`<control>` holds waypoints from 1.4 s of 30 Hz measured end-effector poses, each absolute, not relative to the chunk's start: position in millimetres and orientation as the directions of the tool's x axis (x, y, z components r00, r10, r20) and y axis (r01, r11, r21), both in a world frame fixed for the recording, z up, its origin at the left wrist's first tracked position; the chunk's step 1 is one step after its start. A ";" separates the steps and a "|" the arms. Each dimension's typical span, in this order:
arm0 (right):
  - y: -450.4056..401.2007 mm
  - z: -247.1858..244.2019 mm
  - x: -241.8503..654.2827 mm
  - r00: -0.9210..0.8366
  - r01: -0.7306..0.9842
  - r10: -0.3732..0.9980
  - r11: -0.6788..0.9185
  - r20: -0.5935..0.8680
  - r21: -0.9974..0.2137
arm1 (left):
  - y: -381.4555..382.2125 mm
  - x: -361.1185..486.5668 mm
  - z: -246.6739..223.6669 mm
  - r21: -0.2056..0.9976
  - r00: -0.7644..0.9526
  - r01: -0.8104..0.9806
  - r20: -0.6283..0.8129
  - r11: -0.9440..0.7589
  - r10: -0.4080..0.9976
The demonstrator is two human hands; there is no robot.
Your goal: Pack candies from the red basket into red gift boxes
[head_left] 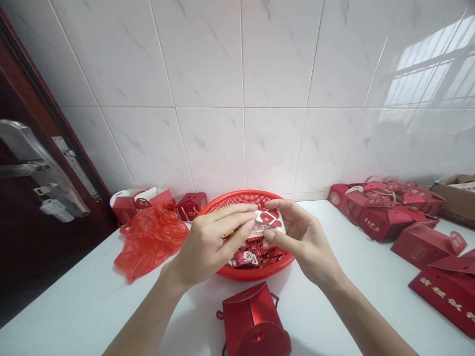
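Over the red plastic basket (260, 273), both hands are closed on one white and red candy packet (273, 217). My left hand (217, 237) pinches its left side between thumb and fingers. The right side is gripped by my right hand (302, 237), thumb in front. Below the hands, several red wrapped candies (248, 258) lie in the basket; the hands hide part of them. In front of the basket, close to me, stands a red gift box (252, 316) with cord handles and its top flaps partly folded.
At the left lie a crumpled red plastic bag (152, 242), open red boxes (124, 205) and a small red box (192, 205). Several red gift boxes (386, 215) and a brown carton (454, 200) line the right side. A tiled wall (208, 148) stands behind; a dark door (22, 222) is at left.
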State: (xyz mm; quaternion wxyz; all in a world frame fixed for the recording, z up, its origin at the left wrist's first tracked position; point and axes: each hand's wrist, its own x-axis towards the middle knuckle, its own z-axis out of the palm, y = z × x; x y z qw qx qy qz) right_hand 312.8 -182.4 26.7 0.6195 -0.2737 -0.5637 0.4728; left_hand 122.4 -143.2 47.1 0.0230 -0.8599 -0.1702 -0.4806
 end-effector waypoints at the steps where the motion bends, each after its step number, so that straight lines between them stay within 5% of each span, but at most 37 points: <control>1: -182.7 26.7 313.2 -0.093 -0.278 0.897 0.393 0.432 -0.877 | -143.2 121.5 48.1 0.142 0.486 0.309 0.826 -0.940 0.284; 11: -181.1 25.4 315.1 -0.132 -0.274 0.907 0.353 0.399 -0.894 | -144.6 122.3 53.1 0.404 0.432 0.231 0.773 -0.885 0.465; 42: -180.6 22.8 314.3 -0.087 -0.186 0.865 0.473 0.494 -0.861 | -143.2 118.3 51.8 0.236 0.476 0.229 0.819 -0.944 0.321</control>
